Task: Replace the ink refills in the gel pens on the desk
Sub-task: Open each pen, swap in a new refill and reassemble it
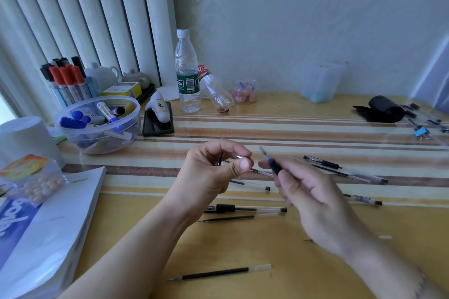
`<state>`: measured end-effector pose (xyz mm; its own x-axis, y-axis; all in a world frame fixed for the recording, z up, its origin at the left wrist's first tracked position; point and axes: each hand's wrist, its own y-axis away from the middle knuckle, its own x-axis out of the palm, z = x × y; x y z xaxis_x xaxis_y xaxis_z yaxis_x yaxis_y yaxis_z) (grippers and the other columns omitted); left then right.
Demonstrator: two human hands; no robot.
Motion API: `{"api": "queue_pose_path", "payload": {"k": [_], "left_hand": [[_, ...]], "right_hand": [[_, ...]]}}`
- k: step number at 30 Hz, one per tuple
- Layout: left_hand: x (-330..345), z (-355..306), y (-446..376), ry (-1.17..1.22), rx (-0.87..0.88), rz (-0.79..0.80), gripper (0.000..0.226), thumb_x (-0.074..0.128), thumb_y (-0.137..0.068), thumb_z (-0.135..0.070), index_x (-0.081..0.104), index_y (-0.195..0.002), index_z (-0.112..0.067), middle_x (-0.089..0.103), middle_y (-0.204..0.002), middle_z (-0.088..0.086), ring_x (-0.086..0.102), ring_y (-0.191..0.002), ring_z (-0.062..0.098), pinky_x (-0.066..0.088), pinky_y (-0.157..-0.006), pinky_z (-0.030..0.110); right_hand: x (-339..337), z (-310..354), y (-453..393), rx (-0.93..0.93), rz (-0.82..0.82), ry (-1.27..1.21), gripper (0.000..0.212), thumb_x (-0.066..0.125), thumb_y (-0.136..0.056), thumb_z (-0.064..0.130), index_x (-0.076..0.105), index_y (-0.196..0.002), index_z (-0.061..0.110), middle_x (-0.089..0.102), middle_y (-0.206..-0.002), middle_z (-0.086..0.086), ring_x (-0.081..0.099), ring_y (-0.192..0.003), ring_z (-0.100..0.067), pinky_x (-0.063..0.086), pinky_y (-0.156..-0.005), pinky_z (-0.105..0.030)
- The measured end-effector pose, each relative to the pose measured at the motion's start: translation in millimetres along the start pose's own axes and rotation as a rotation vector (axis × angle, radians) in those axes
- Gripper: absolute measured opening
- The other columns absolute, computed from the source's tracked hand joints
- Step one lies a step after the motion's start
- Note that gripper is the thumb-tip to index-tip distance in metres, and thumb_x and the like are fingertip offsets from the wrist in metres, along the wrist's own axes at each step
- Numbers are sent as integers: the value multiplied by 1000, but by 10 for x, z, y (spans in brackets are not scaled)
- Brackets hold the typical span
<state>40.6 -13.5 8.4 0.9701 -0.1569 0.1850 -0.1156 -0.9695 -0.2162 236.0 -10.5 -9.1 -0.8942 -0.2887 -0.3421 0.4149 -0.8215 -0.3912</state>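
A: Left hand (213, 172) pinching small metal tip (241, 157). Right hand (313, 204) gripping pen barrel (273, 164), blurred, above desk (243, 245).

B: Risks dropping tip among loose refills (220, 273); easily lost.

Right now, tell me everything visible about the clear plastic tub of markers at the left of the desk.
The clear round plastic tub stands upright and lidless on the yellow striped desk, at its left rear. Its walls are see-through, with a thicker rim. Inside lie loose whiteboard markers, white-bodied, mostly with blue caps, heaped at angles. A dark phone lies close to its right, a white upturned cup to its left; contact with either is unclear. Neither hand touches it.
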Motion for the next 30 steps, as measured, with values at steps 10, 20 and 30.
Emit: {"api": "queue_pose_path", "payload": {"k": [10, 20, 30], "left_hand": [[-26, -2, -19, 17, 33, 1, 14, 83, -66, -14, 72, -71, -21, 72, -68, -2, 40, -39, 1, 28, -39, 16], [7, 0, 11, -605, 132, -98, 14, 86, -67, -13, 73, -70, -15, 68, -66, -8, 49, -44, -11, 34, -50, 2], [6, 18, 7, -580, 97, -81, 16, 86, -67, -16, 73, -68, -24, 70, -63, -7, 51, -47, -7, 38, -53, 8]], "right_hand": [[49, 14, 7, -70, -6, 273, 24, 47, -97, 26, 63, -110, 39, 62, -95, 7, 59, -82, -18, 46, -70, -34], [-56, -8, 15, -104, -218, 662, 18, 74, -78, 21, 66, -93, 27, 61, -88, 22, 56, -80, 5, 47, -65, -15], [-32, 13, 25, 42, -101, 453, 19, 72, -76, 43, 57, -86, 34, 64, -77, 11, 57, -53, -15, 45, -50, -29]]}}
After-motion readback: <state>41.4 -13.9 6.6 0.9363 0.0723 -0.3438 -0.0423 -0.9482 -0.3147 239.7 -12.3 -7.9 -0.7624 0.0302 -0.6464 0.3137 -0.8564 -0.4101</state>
